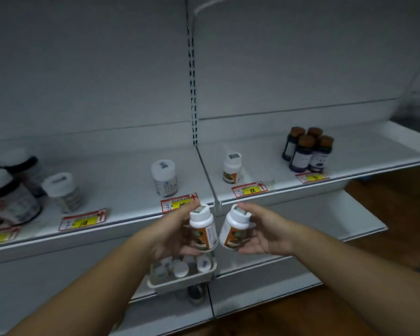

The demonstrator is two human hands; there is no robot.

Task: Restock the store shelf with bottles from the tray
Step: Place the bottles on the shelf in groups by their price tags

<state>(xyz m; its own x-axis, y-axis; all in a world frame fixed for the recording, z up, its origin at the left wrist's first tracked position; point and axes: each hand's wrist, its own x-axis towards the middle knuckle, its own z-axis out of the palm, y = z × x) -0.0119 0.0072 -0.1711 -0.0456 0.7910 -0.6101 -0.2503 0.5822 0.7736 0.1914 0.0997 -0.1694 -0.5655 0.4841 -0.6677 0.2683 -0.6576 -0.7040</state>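
Observation:
My left hand grips a white bottle with an orange label, held upright. My right hand grips a second white bottle with an orange label, tilted slightly left. Both are held just below the front edge of the white shelf, near its wire divider. A matching bottle stands on the shelf right of the divider. Below my hands a white tray holds several white-capped bottles.
On the shelf stand a white jar, another white-capped jar, dark jars with white lids at far left, and several dark brown-capped bottles at right. Red and yellow price tags line the edge. A lower shelf lies beneath.

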